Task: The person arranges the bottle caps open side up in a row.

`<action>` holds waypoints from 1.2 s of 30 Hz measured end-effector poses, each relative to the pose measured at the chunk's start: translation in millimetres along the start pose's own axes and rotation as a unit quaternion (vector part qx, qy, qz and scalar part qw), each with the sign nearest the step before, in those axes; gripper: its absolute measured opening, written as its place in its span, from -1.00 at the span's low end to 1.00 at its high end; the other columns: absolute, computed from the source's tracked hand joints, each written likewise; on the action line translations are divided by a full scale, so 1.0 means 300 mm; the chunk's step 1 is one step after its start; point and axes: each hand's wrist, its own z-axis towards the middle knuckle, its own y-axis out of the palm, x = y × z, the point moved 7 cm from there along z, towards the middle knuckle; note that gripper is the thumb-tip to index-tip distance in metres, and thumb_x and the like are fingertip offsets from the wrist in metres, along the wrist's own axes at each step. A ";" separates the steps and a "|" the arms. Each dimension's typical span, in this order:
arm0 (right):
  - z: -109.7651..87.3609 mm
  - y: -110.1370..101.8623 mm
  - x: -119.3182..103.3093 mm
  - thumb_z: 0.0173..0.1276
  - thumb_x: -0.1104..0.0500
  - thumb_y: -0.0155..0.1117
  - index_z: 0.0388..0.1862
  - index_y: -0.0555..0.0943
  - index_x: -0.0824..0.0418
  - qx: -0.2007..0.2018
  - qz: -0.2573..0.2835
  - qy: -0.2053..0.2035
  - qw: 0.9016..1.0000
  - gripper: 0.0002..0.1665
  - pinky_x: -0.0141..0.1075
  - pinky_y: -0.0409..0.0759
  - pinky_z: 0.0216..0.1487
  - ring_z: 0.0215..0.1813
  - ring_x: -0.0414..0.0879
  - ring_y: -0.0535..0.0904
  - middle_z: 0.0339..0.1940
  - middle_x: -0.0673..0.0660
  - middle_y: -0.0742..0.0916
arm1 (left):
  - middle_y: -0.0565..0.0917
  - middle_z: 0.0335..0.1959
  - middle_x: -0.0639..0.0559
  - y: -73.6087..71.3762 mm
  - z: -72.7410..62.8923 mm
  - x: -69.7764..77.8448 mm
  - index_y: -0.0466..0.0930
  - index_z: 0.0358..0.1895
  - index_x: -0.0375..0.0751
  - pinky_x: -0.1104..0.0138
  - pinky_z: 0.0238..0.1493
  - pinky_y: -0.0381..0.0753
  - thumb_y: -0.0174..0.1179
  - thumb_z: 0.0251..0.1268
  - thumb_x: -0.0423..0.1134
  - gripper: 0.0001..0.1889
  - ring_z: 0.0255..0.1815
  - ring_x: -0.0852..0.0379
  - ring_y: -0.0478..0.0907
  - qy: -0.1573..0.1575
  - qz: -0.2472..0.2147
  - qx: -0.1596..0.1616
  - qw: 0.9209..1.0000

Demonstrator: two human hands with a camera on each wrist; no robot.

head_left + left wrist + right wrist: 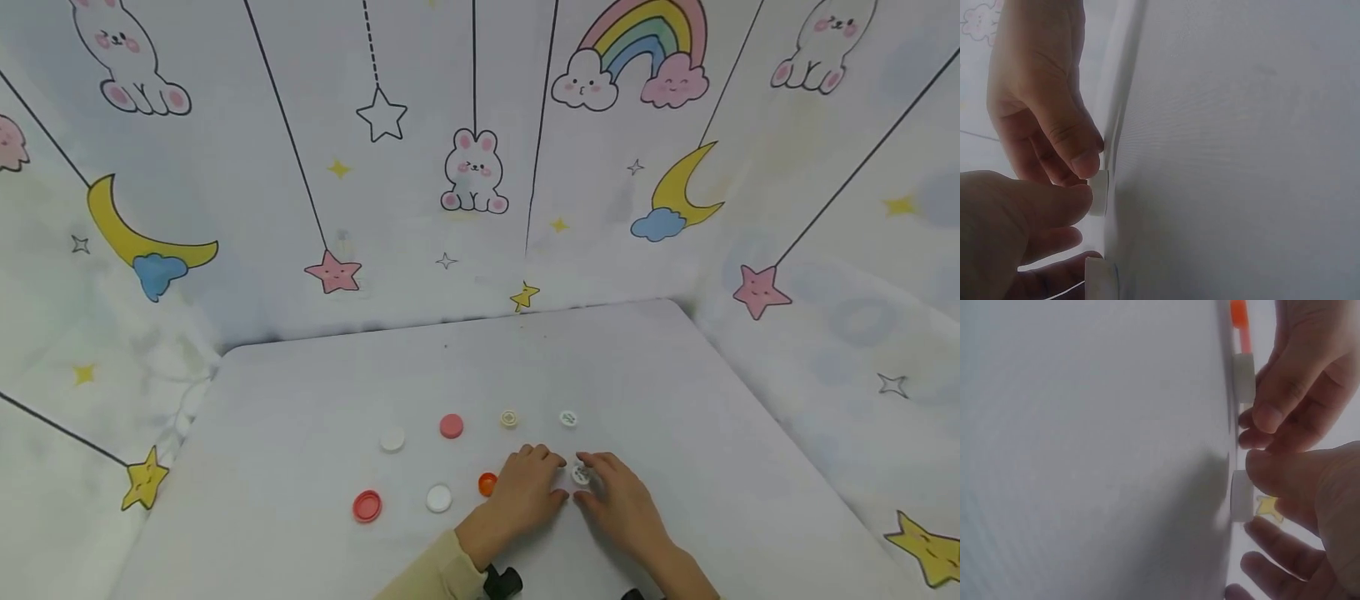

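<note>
My right hand curves round a white bottle cap with dark marks on top, thumb and fingertips on either side. In the right wrist view, the thumb tip lies right at the upper edge of that cap. My left hand stands just to its left, thumb and fingers apart. Beside the left fingers, another white cap shows in the left wrist view; the hand hides it from the head view. An orange cap lies right at the left hand's outer side.
A back row on the white table holds a white cap, a pinkish-red cap, a cream cap and a marked white cap. In front lie a red cap and a white cap. Patterned cloth walls surround it.
</note>
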 end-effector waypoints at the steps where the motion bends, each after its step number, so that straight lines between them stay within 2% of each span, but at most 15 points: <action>1: 0.000 0.001 0.003 -0.07 0.25 0.62 0.13 0.61 0.18 -0.002 0.001 0.004 1.000 -0.31 -0.03 0.57 0.02 0.05 0.06 0.63 -0.01 0.09 0.67 | 0.62 -0.11 0.13 0.002 0.002 0.000 0.63 0.05 0.00 0.30 -0.06 0.48 0.38 0.16 -0.01 -0.61 -0.07 0.15 0.49 -0.001 -0.001 -0.003 1.000; 7: 0.007 0.013 0.024 -0.05 0.23 0.61 0.13 0.60 0.24 -0.013 -0.005 0.024 1.000 -0.31 -0.01 0.58 0.01 0.03 0.10 0.64 -0.04 0.14 0.67 | 0.59 -0.15 0.13 0.010 0.023 0.016 0.64 0.04 0.01 0.30 -0.11 0.45 0.40 0.13 0.02 -0.59 -0.12 0.15 0.47 -0.006 0.025 0.005 1.000; 13: 0.012 0.009 0.032 -0.04 0.24 0.59 0.06 0.63 0.33 -0.011 -0.011 0.021 1.000 -0.38 -0.01 0.59 -0.02 -0.04 0.11 0.66 -0.08 0.16 0.67 | 0.54 -0.22 0.14 0.022 0.046 0.047 0.67 -0.01 0.03 0.29 -0.17 0.42 0.42 0.07 0.08 -0.58 -0.20 0.17 0.42 -0.007 0.059 0.008 0.998; 23: 0.018 0.011 0.047 -0.06 0.25 0.60 -0.06 0.70 0.28 -0.016 -0.017 0.025 0.999 -0.50 -0.05 0.60 -0.10 -0.13 0.04 0.66 -0.15 0.13 0.66 | 0.51 -0.27 0.15 0.017 0.050 0.055 0.70 -0.11 0.02 0.33 -0.23 0.36 0.45 0.05 0.02 -0.66 -0.25 0.19 0.38 -0.007 0.040 0.019 0.999; 36: 0.026 0.025 0.055 0.00 0.26 0.57 -0.16 0.73 0.21 -0.017 -0.014 0.031 0.999 -0.63 -0.07 0.60 -0.13 -0.17 0.00 0.65 -0.19 0.07 0.65 | 0.52 -0.31 0.15 0.023 0.053 0.041 0.71 -0.20 0.04 0.33 -0.26 0.36 0.39 0.14 -0.04 -0.80 -0.27 0.19 0.40 -0.004 0.033 0.044 0.998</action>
